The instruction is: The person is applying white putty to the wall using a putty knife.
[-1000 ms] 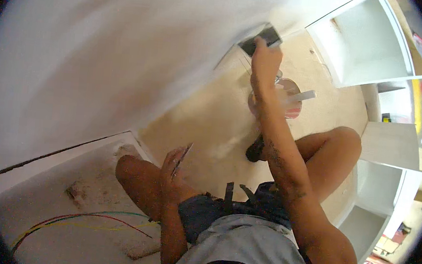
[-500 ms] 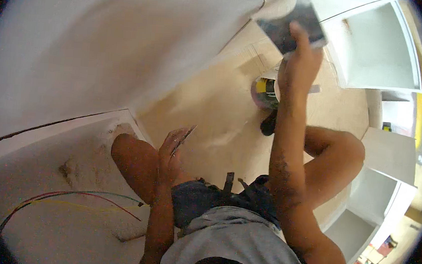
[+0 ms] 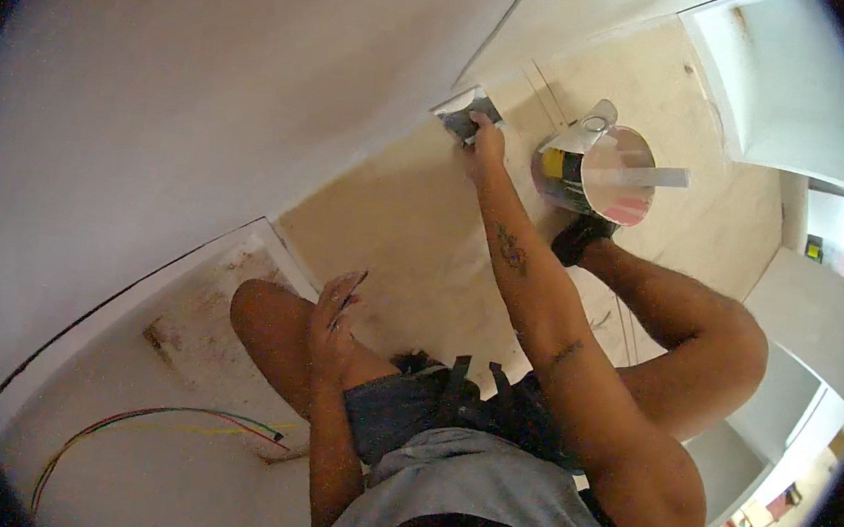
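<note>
My right hand (image 3: 487,145) reaches far forward, closed on a wide putty knife (image 3: 459,112). Its dark, broad blade carries whitish filler along one edge and sits low at the white wall (image 3: 257,79), where the wall meets the floor. Whether the edge touches the wall, I cannot tell. My left hand (image 3: 331,341) is held over my left thigh, fingers bent around a thin, flat tool (image 3: 343,309) seen edge-on, its kind unclear. Ahead and to the right stands a bucket (image 3: 556,185) with a pale, flat stick (image 3: 665,177) across its opening.
A crack-like dark line (image 3: 126,316) runs between the wall and a pale ledge at left. Loose coloured wires (image 3: 168,410) curve over that surface. White open cabinets (image 3: 808,97) line the right side. My right foot (image 3: 583,239) is beside the bucket on the tan floor (image 3: 396,211).
My right hand has brought the putty knife down and leftward to the wall's lower edge, uncovering the bucket. My left hand stays near my thigh, its tool slightly shifted.
</note>
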{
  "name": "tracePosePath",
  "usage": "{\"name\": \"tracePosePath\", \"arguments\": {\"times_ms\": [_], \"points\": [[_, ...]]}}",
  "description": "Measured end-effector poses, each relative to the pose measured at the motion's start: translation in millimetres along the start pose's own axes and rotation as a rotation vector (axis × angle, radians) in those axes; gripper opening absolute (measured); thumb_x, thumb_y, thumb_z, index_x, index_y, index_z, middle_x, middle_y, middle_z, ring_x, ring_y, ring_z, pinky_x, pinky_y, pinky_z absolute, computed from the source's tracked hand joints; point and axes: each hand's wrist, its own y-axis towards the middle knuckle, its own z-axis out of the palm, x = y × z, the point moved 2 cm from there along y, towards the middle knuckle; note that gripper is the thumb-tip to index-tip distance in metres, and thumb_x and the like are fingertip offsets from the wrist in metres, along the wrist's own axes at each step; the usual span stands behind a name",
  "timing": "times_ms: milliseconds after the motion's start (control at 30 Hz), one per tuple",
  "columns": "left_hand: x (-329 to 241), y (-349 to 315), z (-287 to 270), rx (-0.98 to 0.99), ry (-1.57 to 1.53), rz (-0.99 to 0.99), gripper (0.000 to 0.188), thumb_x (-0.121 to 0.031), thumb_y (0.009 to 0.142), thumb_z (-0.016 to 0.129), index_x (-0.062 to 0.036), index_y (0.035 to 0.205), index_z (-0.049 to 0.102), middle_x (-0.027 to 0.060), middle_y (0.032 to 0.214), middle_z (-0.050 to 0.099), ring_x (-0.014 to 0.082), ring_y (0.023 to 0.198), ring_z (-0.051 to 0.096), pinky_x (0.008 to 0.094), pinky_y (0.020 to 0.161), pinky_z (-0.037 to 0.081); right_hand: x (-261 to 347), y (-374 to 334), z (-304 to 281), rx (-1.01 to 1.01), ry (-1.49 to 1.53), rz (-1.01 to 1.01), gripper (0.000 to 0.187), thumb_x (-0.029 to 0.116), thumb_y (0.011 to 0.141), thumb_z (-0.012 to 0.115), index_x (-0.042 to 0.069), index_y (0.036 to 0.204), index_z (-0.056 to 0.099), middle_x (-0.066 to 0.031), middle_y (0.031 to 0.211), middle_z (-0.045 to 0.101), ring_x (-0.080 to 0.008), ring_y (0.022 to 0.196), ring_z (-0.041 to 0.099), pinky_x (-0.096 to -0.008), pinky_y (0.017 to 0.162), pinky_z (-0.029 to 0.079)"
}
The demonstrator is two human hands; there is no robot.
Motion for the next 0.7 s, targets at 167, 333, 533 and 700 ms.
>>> {"name": "tracePosePath", "arguments": {"times_ms": [167,333,533,700], "points": [[7,4,1,0.035,0.018,0.014,0.044,0.000,0.078,0.044,-0.0027,0.119,0.060,0.0130,0.119,0.059,0.0254,0.112,0.055,0.0351,0.092,0.045,-5,2,15,0.037,0.053,-0.063,0.019,0.019,0.082,0.063,0.004,0.093,0.059,-0.0045,0.084,0.061,-0.0184,0.067,0.058,-0.0280,0.052,0.046],[13,1,-5,0.031,0.043,-0.012,0.042,-0.005,0.078,0.045,-0.0007,0.117,0.059,0.0136,0.118,0.060,0.0276,0.114,0.054,0.0366,0.098,0.040,3,-5,19,-0.069,-0.039,-0.019,0.011,0.015,0.082,0.063,0.004,0.083,0.059,-0.0042,0.074,0.058,-0.0158,0.062,0.056,-0.0296,0.051,0.045],[-2,0,-7,0.062,-0.132,0.076,0.044,-0.002,0.077,0.043,-0.0006,0.118,0.059,0.0144,0.117,0.059,0.0284,0.115,0.053,0.0375,0.101,0.038,52,-61,44,-0.060,-0.039,-0.329,0.012,0.014,0.082,0.062,0.003,0.078,0.060,-0.0042,0.072,0.057,-0.0138,0.060,0.052,-0.0286,0.051,0.041],[-26,1,-18,0.069,-0.096,0.157,0.043,0.000,0.078,0.045,-0.0016,0.119,0.058,0.0131,0.120,0.057,0.0272,0.114,0.054,0.0361,0.098,0.041,126,-166,75,-0.006,-0.059,-0.597,0.012,0.011,0.081,0.062,-0.001,0.081,0.061,-0.0051,0.074,0.057,-0.0153,0.063,0.051,-0.0292,0.057,0.041]]}}
